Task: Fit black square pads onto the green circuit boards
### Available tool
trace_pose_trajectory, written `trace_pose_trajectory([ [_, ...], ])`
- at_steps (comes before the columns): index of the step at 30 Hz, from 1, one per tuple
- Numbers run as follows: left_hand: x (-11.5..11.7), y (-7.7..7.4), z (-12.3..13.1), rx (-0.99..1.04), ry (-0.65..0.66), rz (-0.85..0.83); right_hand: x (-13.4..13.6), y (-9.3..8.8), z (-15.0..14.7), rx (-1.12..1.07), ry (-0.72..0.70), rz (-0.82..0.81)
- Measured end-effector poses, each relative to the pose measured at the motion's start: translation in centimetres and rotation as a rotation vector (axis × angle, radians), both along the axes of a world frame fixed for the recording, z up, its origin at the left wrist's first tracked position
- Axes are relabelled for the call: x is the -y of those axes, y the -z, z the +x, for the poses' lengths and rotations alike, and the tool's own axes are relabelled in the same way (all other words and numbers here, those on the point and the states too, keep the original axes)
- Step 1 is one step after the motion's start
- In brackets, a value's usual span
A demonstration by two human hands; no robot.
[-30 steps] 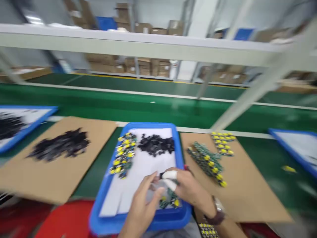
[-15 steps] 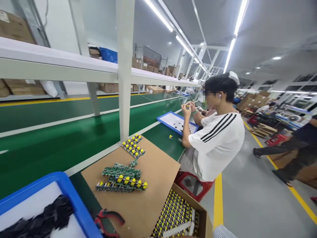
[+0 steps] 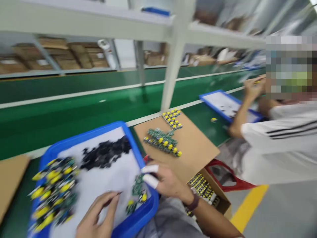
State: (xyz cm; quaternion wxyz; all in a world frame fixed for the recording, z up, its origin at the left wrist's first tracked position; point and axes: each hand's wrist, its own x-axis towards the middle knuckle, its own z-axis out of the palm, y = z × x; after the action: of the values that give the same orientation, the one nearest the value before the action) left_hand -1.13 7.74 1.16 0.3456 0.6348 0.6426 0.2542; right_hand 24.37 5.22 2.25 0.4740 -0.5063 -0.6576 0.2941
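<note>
My left hand (image 3: 99,215) is over the white bottom of the blue-rimmed tray (image 3: 92,127), thumb and forefinger pinched on a tiny dark piece (image 3: 119,192). My right hand (image 3: 170,183), with white covers on two fingertips, reaches over the tray's right rim. Those fingers are stretched out slightly apart, with nothing visible between them. Beside them in the tray lie small green circuit boards (image 3: 138,185), some with yellow parts. Black pieces (image 3: 105,153) are heaped at the tray's back. A pile of yellow-topped boards with wires (image 3: 54,188) fills its left side.
A brown cardboard sheet (image 3: 195,142) to the right bears rows of boards (image 3: 163,142). Below it stands a carton (image 3: 224,203) of yellow-topped parts. A co-worker in a white shirt (image 3: 279,142) sits at the right by another blue tray (image 3: 210,94). A white post (image 3: 173,62) rises behind the sheet.
The view has swung left and down, bringing the tray fully into sight. Both my hands have come into view at the tray, the left pinching a small dark piece.
</note>
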Motion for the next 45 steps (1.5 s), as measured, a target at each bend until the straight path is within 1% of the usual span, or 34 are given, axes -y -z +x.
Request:
trace_pose_trajectory([
  [3,0.4,0.2,0.7,0.051,0.038,0.124,1.0,1.5,2.4,-0.067,0.023,-0.037],
  [5,0.3,0.0,0.9,0.04,0.108,0.173,1.7,2.0,2.8,-0.066,0.006,-0.038],
  [9,-0.1,-0.7,-0.9,-0.036,0.226,0.225,2.4,2.0,0.6,0.026,-0.048,0.006],
  [12,-1.8,-1.0,-1.6,-0.084,0.332,0.199,2.0,2.0,-0.6,0.16,-0.071,0.032],
  [15,-2.8,-1.8,-0.4,-0.114,0.471,0.231,2.5,2.1,-0.5,0.247,-0.084,0.02],
  [18,-2.0,-2.5,1.2,-0.19,0.586,0.197,3.8,2.6,0.1,0.18,-0.09,0.025],
  [21,-0.9,-2.8,1.8,-0.227,0.578,0.162,4.0,3.2,1.0,0.135,-0.127,0.054],
  [23,-0.5,-3.4,0.9,-0.251,0.527,0.168,3.3,3.1,1.4,0.154,-0.165,0.087],
  [25,-0.4,-4.7,-1.7,-0.281,0.447,0.195,1.8,2.3,1.5,0.209,-0.202,0.097],
  [27,-0.5,-6.3,-5.5,-0.314,0.333,0.235,-0.3,0.9,0.9,0.275,-0.243,0.081],
  [29,-0.3,-7.4,-9.7,-0.358,0.195,0.249,-3.2,-0.8,-0.9,0.321,-0.313,0.062],
  [30,0.0,-7.6,-11.5,-0.389,0.115,0.233,-4.8,-1.7,-2.4,0.339,-0.357,0.054],
  [31,0.3,-7.4,-13.0,-0.419,0.054,0.196,-6.5,-2.4,-4.1,0.36,-0.419,0.038],
  [32,0.6,-6.9,-14.0,-0.448,0.002,0.161,-8.4,-3.2,-6.2,0.383,-0.479,0.022],
  [34,1.3,-5.1,-14.6,-0.492,-0.042,0.107,-12.2,-4.2,-10.8,0.417,-0.54,0.016],
  [36,1.7,-3.0,-14.0,-0.517,-0.065,0.073,-15.9,-4.6,-15.7,0.474,-0.591,-0.007],
  [39,1.4,-0.5,-12.6,-0.528,-0.104,0.076,-20.8,-4.2,-21.8,0.585,-0.652,-0.09],
  [42,0.5,0.9,-11.9,-0.57,-0.131,0.047,-23.9,-2.8,-25.7,0.66,-0.683,-0.176],
  [45,-0.3,1.7,-12.0,-0.64,-0.118,0.041,-25.0,-1.2,-27.2,0.676,-0.726,-0.221],
])
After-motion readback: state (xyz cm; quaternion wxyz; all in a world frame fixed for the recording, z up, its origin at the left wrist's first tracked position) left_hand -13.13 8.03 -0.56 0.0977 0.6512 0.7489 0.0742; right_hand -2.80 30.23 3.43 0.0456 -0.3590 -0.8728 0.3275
